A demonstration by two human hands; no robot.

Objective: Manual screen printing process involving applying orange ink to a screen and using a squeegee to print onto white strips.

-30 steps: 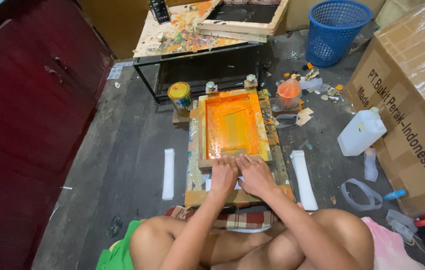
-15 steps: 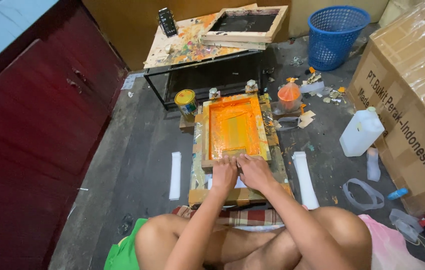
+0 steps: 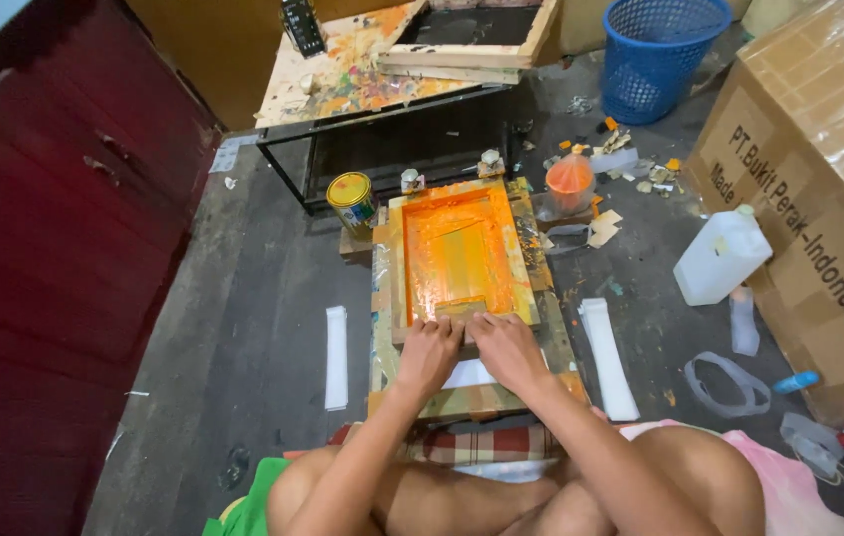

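The squeegee (image 3: 462, 309) is now pulled to the near end of the orange screen frame (image 3: 458, 260).
It is kept clamped under the fingers of both the left hand (image 3: 429, 353) and the right hand (image 3: 505, 348).

Bare arms & legs, no sleeves; green shorts (image 3: 243, 506).

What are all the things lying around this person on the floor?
Printing screen frame: one, wooden, coated in orange ink, on the floor in front of the person.
Squeegee: one, at the frame's near edge, under both hands.
Tin can: one, yellow lid, left of the frame.
Cup: one, orange, right of the frame.
Plastic jug: one, white, by the cardboard box.
Basket: one, blue, at the back.
Low table: one, paint-splattered, behind the frame.
White strips: two, one either side of the frame.
Left hand and right hand: side by side on the squeegee.
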